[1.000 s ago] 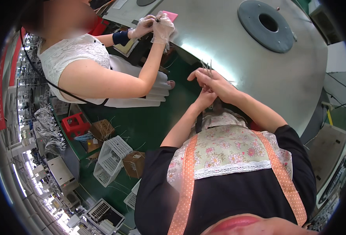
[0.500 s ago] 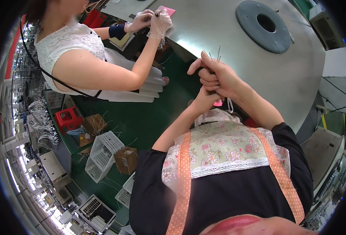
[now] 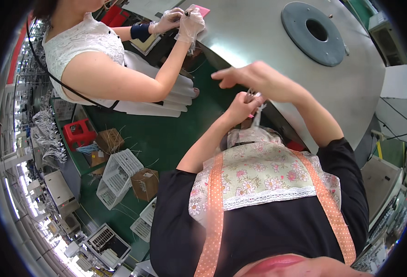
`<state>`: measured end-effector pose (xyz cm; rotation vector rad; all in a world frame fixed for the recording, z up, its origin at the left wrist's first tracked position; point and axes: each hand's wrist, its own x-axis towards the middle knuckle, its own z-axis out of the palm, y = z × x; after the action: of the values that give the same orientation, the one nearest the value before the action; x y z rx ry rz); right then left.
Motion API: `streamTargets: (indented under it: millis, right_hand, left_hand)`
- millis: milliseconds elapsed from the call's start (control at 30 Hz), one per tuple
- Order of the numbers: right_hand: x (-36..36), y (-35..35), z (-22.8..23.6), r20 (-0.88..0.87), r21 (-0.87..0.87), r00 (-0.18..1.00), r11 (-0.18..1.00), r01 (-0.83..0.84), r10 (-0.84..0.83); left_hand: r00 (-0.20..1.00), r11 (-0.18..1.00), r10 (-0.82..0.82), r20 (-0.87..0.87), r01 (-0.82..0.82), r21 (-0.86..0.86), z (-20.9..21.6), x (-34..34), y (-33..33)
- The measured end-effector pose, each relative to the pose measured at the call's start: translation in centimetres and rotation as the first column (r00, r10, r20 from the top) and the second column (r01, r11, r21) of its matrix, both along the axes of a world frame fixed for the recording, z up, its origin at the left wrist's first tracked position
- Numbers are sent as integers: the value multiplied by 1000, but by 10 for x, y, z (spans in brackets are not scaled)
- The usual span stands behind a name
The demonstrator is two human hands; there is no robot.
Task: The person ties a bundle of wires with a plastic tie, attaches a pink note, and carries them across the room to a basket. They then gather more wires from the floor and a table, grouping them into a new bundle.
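Note:
My left hand (image 3: 240, 110) is closed round a bundle of thin grey wires (image 3: 249, 95) in front of my apron. Below the fingers hangs a whitish strip (image 3: 258, 115), and a bit of pink shows beside it. My right hand (image 3: 258, 81), slightly smeared by motion, is above and beyond the left one, palm down. Its fingers reach out to the left and are apart, with nothing visible in them. Part of the bundle is hidden under the right hand and wrist.
A metal table (image 3: 277, 87) stands ahead, bearing a dark grey ring-shaped disc (image 3: 295, 32). At the left a co-worker's gloved hands (image 3: 189, 25) hold a pen-like tool over a pink piece. A red stool (image 3: 79, 133), white baskets (image 3: 120, 171) and cardboard boxes (image 3: 145, 183) are on the left.
My right hand has come off the bundle, its fingers straightening out to the left. My left hand keeps hold of the wires, and the whitish strip now shows more plainly.

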<state>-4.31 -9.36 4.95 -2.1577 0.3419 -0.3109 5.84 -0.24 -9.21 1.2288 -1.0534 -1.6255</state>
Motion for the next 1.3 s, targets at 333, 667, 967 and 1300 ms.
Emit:
streamTargets:
  millis: [333, 667, 967, 1300]
  right_hand:
    - [9, 7, -111, -84, -10, 935, 939, 344, -344]
    - [24, -7, -105, 275, 360, 797, 826, 434, -538]
    - [-24, 28, -93, -112, 111, 933, 928, 355, -343]
    - [-8, 6, -84, 95, -85, 885, 883, 462, -455]
  left_hand:
    - [967, 984, 67, 247, -23, -175, -78, -2, -12]
    - [987, 987, 155, 42, -156, 40, -17, 5, -26]
    - [938, 973, 217, -269, -185, 139, 59, 55, -67]
    - [930, 917, 47, -365, -185, -353, 48, 81, -54]
